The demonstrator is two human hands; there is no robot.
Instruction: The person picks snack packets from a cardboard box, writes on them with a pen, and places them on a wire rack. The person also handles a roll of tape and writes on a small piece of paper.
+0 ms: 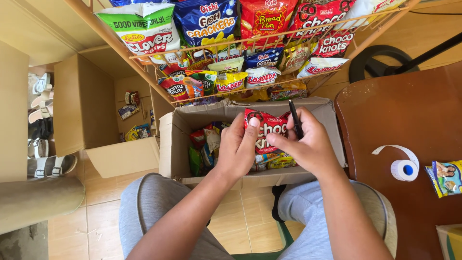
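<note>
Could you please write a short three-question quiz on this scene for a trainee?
1. True or false: both hands hold the red snack packet above the open cardboard box.
2. Which hand also grips the black pen? A) left hand B) right hand
3. What white thing lies on the brown table, beside a small snack packet?

Key
1. True.
2. B; the pen sticks up between its fingers.
3. A roll of white labels, its loose end curling out.
</note>
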